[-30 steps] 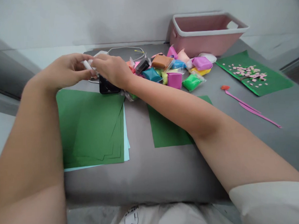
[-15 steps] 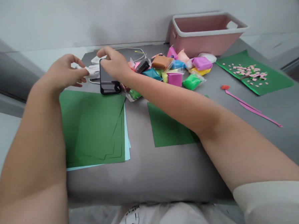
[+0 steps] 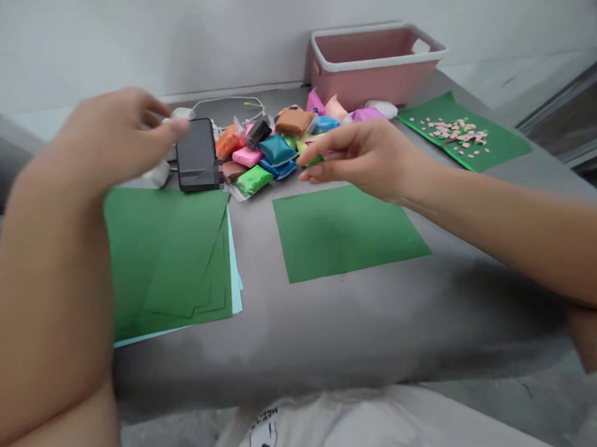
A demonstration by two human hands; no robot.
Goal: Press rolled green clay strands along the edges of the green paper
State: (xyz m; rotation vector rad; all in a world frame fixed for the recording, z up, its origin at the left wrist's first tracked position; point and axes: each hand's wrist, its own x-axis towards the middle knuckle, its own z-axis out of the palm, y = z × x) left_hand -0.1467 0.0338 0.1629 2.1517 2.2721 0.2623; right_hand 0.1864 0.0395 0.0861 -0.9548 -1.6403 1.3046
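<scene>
Moved since the earlier frame: right hand [image 3: 369, 154], from over the phone [image 3: 196, 149] to the right end of the packets [image 3: 277, 148], its forearm now off the green sheet [image 3: 349, 231]; left hand [image 3: 116, 136], the white piece gone from its fingers; the whole view, swung a little. Hands: two, well apart from each other. Left: thumb and fingers parted, nothing seen between them, thumb tip overlapping the phone's upper corner; contact not certain. Right: palm turned inward, thumb and fingers slightly parted, with a green packet [image 3: 315, 160] showing in the gap; pinched or merely lying behind, the angle does not tell. Packets: one heap, many colours, on the tabletop [image 3: 285, 344], behind the green sheet and right of the phone. Green sheet: single, flat, bare. Paper stack [image 3: 170, 257]: green over pale blue, at left, in front of the phone. White plug [image 3: 156, 174]: beside the phone, under the left wrist. Blossom picture [image 3: 458, 132]: at right, on green. Basket [image 3: 376, 79]: pink, white-rimmed, behind the packets. Step in hand, as judged: reaching among the packets with the right hand, the left being idle. Called for, as judged: a sure pinch on one packet, free of its neighbours, and a clean lift over the sheet.
</scene>
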